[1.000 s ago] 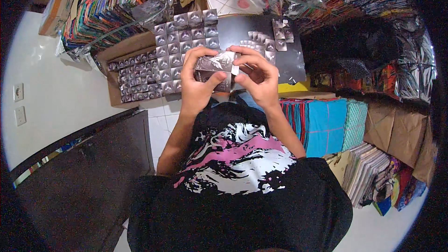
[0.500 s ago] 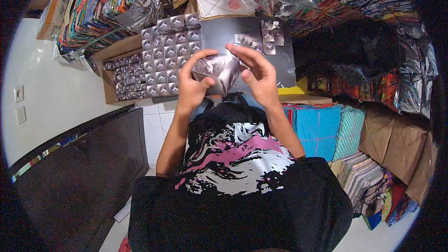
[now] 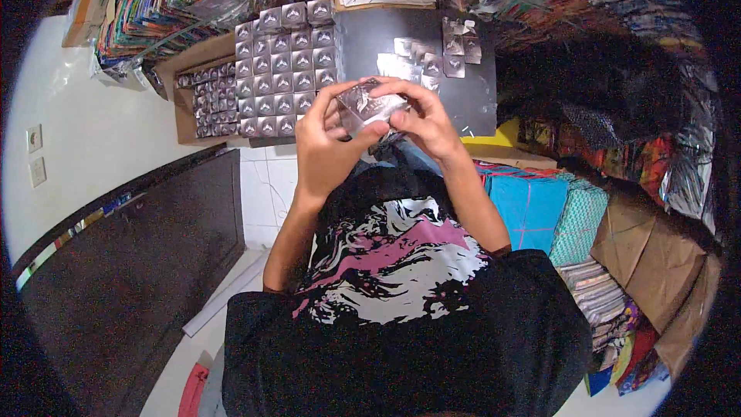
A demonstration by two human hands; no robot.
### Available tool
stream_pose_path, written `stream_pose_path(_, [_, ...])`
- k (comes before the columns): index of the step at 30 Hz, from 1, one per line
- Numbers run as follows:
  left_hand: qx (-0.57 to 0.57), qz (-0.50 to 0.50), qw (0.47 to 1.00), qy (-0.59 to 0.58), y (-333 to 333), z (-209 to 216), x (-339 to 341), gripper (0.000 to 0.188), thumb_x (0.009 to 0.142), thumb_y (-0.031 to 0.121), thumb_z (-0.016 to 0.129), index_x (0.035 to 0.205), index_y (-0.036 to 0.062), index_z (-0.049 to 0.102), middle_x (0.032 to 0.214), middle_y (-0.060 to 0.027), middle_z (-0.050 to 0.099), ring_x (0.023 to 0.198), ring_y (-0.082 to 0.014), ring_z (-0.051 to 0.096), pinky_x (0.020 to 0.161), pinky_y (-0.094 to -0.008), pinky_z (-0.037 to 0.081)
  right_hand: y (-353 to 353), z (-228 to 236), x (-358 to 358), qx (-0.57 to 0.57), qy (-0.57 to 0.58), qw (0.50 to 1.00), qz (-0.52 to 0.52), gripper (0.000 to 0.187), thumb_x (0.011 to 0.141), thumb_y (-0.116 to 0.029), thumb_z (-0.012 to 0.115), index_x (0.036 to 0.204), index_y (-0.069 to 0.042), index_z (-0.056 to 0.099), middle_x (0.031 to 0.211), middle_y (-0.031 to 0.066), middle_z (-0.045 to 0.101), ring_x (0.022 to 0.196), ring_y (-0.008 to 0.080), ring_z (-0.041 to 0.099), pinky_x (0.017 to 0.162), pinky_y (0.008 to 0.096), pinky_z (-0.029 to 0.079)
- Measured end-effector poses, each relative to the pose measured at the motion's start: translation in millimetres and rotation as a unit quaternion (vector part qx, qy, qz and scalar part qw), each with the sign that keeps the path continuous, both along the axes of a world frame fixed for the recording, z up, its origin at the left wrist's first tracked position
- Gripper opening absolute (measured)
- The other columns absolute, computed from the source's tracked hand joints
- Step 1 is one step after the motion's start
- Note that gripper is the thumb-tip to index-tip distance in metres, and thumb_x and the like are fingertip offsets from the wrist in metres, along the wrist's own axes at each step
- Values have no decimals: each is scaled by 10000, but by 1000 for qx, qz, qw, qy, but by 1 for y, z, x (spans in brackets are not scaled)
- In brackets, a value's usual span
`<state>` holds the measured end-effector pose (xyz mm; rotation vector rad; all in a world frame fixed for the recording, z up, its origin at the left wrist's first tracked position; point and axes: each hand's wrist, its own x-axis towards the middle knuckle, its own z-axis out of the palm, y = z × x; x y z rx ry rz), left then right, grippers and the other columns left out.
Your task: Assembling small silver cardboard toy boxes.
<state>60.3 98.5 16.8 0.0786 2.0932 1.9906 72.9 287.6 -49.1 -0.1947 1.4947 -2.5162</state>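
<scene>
Between my two hands, just above the table's near edge, is a small grey-brown printed box with a glossy surface. My left hand grips its left side, thumb on the near face. My right hand closes on its right side, with fingers over the top and the thumb at the front. Part of the box is hidden behind the fingers. Beyond, several rows of matching small boxes stand packed together on the dark table. Flat grey-brown pieces lie overlapping to the right, and another group sits beside them.
An open carton at the left end holds more small boxes. Stacks of wrapped goods rise behind it. A black mesh bundle bulges at the right, above blue folded cloth. A dark panel stands at my left.
My right hand, spread and partly off the box before, has closed onto it. My left hand has turned around the box. The view has shifted slightly.
</scene>
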Motion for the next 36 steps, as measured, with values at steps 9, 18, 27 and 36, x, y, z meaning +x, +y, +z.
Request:
stream_pose_path(9, [-7,-12,1000,10,-44,-12,-21,440,906,20,787,1309,-51,625,1141,-144,743,1012,-140,696,837,-280,617,-36,2,-19,92,20,995,-14,267,919,-181,787,1145,-39,770,1372,159,620,1324,262,558,1156,379,379])
stream_pose_path(18, [46,-21,999,3,-112,-33,-59,585,817,161,912,1306,-1,634,1071,-123,772,941,-137,734,778,-291,619,-107,11,-45,92,3,995,-41,254,996,-212,706,1177,-41,752,1413,151,605,1340,251,547,1155,379,380])
stream_pose_path(27, [49,-36,998,-3,-171,-47,-96,641,794,218,931,1318,4,631,1145,-119,748,972,-151,719,838,-306,597,-166,6,-75,113,-46,991,-54,263,997,-152,699,1237,-45,709,1440,131,601,1302,218,577,1123,352,427])
stream_pose_path(36, [-171,-108,952,232,-239,-66,-160,696,660,298,969,1260,134,658,1215,-127,716,1144,-314,681,1023,-423,533,-206,5,-92,106,-174,974,-105,556,1040,-317,677,1500,-53,511,1468,119,580,1360,234,567,1109,359,474])
